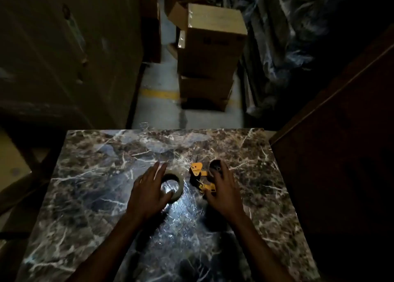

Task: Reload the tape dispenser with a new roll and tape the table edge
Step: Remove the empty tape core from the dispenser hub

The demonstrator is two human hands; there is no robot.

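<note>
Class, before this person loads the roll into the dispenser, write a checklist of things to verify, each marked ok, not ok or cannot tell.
1. Pale ring-shaped tape roll lying flat on the marble-patterned table: ok.
2. Left hand over the roll: ok; grip closed: cannot tell.
3. Right hand on the yellow-and-black tape dispenser: ok.
4. Dispenser spindle free of an old roll: cannot tell.
5. Lighting adequate: not ok, dim.

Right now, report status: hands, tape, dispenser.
Left hand open over tape roll. Right hand on yellow dispenser, grip unclear. Roll not loaded. Marble table, nothing in the way.
</note>
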